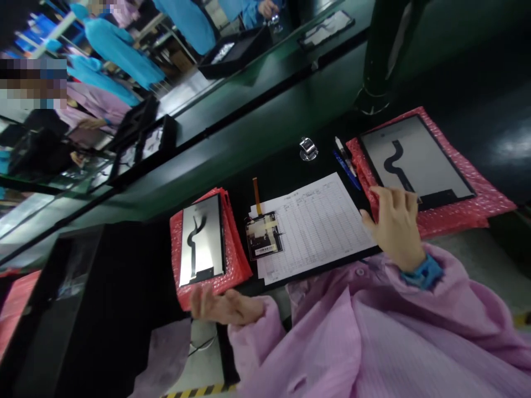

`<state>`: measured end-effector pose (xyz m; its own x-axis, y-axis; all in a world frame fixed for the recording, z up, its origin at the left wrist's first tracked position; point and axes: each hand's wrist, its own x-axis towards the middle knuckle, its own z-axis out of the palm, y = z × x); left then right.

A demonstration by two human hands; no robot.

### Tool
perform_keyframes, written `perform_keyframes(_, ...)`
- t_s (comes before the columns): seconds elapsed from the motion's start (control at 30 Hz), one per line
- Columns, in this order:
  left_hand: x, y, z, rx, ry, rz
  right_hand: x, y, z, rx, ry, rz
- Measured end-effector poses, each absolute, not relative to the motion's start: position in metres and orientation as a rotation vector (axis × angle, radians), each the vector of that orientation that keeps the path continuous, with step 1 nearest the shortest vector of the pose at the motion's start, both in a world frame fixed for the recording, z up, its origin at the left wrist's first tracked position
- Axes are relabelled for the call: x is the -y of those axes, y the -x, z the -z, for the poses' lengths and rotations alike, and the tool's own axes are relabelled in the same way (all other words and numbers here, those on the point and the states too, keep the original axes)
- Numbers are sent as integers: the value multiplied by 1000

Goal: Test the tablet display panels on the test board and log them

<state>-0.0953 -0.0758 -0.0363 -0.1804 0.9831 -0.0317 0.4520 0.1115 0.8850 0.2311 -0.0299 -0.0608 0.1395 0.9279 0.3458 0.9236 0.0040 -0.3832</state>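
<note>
1. Left of the sheet [327, 229], the left hand [232, 307] turns up, fingers loosely curled, pinching nothing visible.
2. Right of it, the right hand [399, 229] bends its fingers close together, thumb apart; contact is unclear.
3. Left of it, the left panel [208, 237] lies just beyond the left fingers, long axis pointing away.
4. Right of it, the right panel [427, 166] extends beyond the right fingers, slanting lengthwise.

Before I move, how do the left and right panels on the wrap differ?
The left panel looks narrower and smaller; the right panel looks broader.
The left panel carries bright glare, while the right panel looks duller grey.
The right hand overlaps the right panel's near edge; the left hand is just below the left panel.
Both bear a dark curved strip and lie on red bubble wrap.
</note>
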Motion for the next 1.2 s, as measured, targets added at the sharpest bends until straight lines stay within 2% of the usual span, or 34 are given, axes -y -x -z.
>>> perform_keyframes(0.2,64,-1,45,-1377,-1367,-1041,87,-258,93,1652,2102,203)
perform_keyframes(0.3,61,-52,56,-1102,-1258,-1155,84,-270,100,1608,2044,157)
perform_keyframes(0.4,50,-94,65,-930,-1139,-1017,76,-281,95,1523,1967,41)
perform_keyframes(0.57,21,-140,72,-866,-852,-802,74,-285,77,1498,1737,43)
perform_keyframes(0.7,1,-166,74,-978,-843,-864,77,-277,75,1726,1571,98)
perform_keyframes(0.87,-10,-175,79,-1127,-967,-956,85,-269,79,1822,1483,124)
perform_keyframes(1.07,8,-136,60,-920,-958,-1101,103,-271,65,1287,1733,392)
perform_keyframes(1.13,18,-107,50,-945,-964,-1128,104,-275,61,1191,1738,187)
perform_keyframes(1.2,28,-75,44,-1038,-960,-1142,101,-276,57,1174,1645,-221)
